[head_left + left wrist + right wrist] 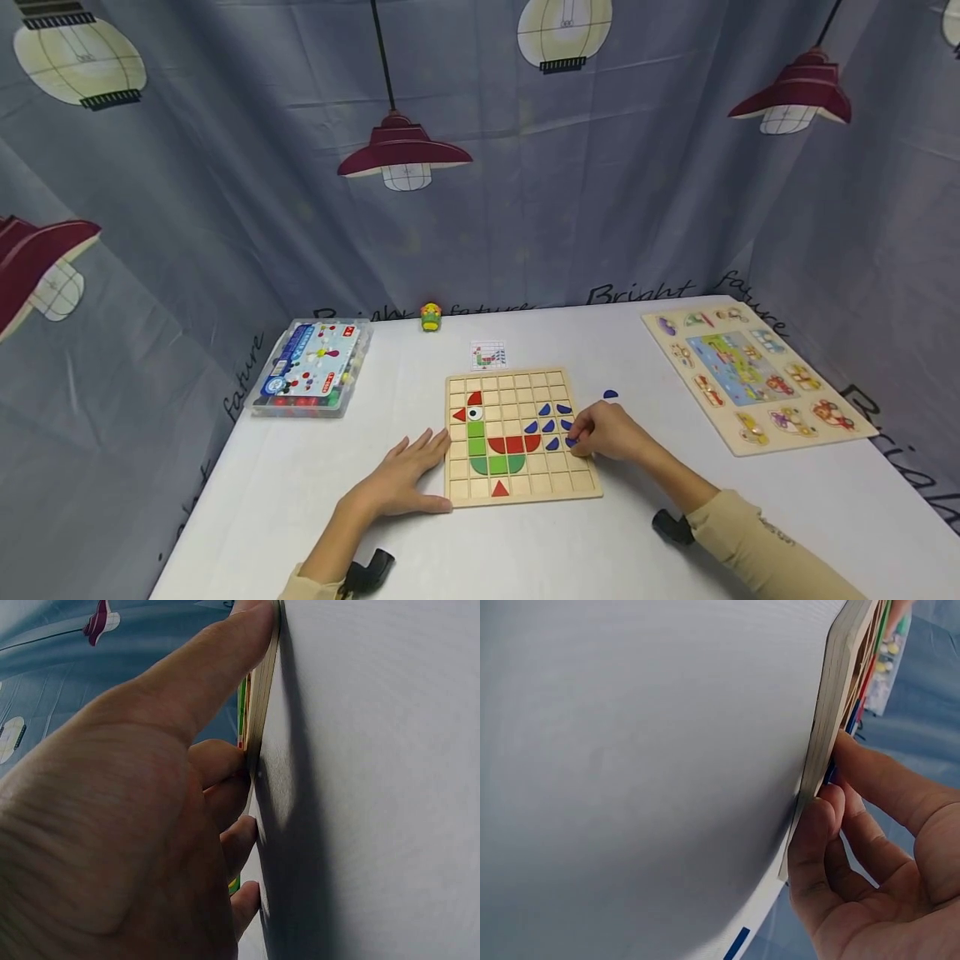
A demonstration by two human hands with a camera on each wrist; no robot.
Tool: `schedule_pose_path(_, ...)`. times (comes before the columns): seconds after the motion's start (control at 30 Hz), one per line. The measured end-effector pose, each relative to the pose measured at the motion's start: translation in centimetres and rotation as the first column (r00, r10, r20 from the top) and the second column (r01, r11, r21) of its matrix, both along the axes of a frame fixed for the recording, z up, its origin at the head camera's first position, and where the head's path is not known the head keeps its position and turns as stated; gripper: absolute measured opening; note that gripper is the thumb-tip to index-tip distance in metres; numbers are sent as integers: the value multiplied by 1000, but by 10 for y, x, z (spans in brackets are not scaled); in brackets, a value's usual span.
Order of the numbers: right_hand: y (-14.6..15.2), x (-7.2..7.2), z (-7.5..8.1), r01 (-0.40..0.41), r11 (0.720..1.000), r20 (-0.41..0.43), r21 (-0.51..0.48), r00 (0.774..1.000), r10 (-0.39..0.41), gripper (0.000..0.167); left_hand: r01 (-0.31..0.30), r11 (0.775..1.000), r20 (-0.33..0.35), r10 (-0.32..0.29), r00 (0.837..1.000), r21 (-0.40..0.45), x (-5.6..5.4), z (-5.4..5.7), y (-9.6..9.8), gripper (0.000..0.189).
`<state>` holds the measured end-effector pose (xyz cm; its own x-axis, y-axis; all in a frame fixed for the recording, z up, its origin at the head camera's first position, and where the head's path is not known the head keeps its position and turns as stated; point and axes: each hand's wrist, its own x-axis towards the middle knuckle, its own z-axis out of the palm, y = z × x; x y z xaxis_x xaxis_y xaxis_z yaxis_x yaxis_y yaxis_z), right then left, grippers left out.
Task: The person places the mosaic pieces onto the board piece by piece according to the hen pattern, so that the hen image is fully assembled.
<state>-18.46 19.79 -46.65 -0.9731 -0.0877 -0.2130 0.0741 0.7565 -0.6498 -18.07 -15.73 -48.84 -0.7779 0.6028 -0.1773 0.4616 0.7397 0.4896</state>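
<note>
A wooden grid board (525, 493) lies on the table, with red, green and blue shapes forming a bird on it. My left hand (405, 479) is spread flat, fingers and thumb against the board's left edge; the left wrist view shows the thumb on the rim. At the right edge, my right hand (611, 431) pinches a blue half-round piece (829, 774) over the grid, its fingertips partly hiding it. Several more blue half-rounds (549, 426) sit in cells just left of these fingers. One loose blue half-round (611, 394) rests on the table beyond the right hand.
Behind the board lies a small pattern card (489, 356), with a toy bird figure (431, 317) farther back. A clear plastic case (311, 367) stands at the back left. A wooden picture puzzle (757, 375) occupies the right side, and a printed curtain (480, 233) hangs behind the table.
</note>
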Motion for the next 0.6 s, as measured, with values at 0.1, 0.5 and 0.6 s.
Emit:
schedule_pose_path(0.1, -1, 0, 0, 4, 1000, 2, -4, 1000, -4, 14, -2, 1000, -1, 2, 1000, 0, 0, 0, -1, 100)
schedule_pose_path(0.5, 1, -1, 0, -7, 1000, 9, -3, 1000, 7, 14, 6, 1000, -3, -6, 1000, -9, -1, 0, -2, 101)
schedule_pose_path(0.6, 2, -1, 1, -15, 1000, 10, -7, 1000, 15, 14, 3, 1000, -1, -3, 1000, -7, -1, -1, -2, 101)
